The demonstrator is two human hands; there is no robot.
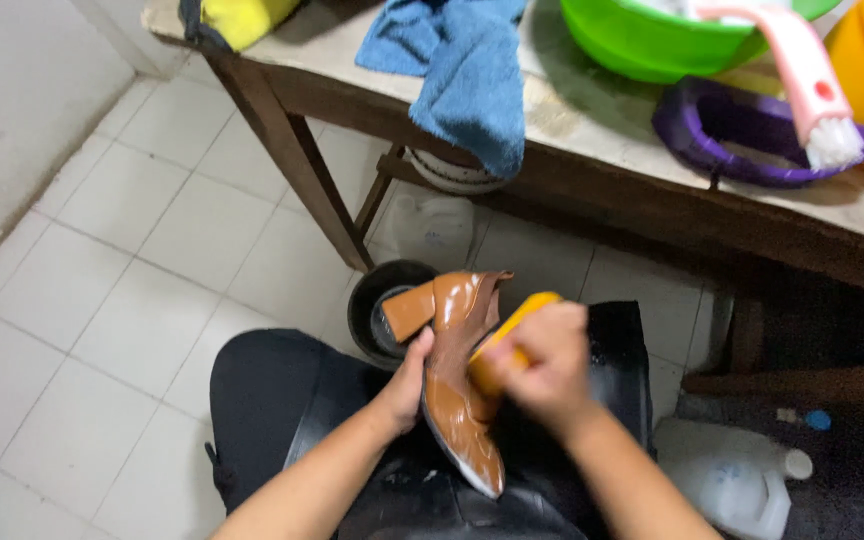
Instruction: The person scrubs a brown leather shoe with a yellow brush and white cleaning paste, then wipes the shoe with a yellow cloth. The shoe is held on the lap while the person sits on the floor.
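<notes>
The left hand (407, 385) is gripping a brown block-heeled shoe (457, 385) over the lap — fingers wrapped round it — while the right hand (547, 365), fisted, is holding a yellow brush (507, 335) against it.

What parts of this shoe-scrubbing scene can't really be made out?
- Yellow brush, head view: its bristle end is hidden by the blurred right hand.
- Brown shoe: its far side is hidden behind the left hand.
- Green basin: cut off by the top edge.
- White jug: lower part cut off by the bottom edge.
</notes>
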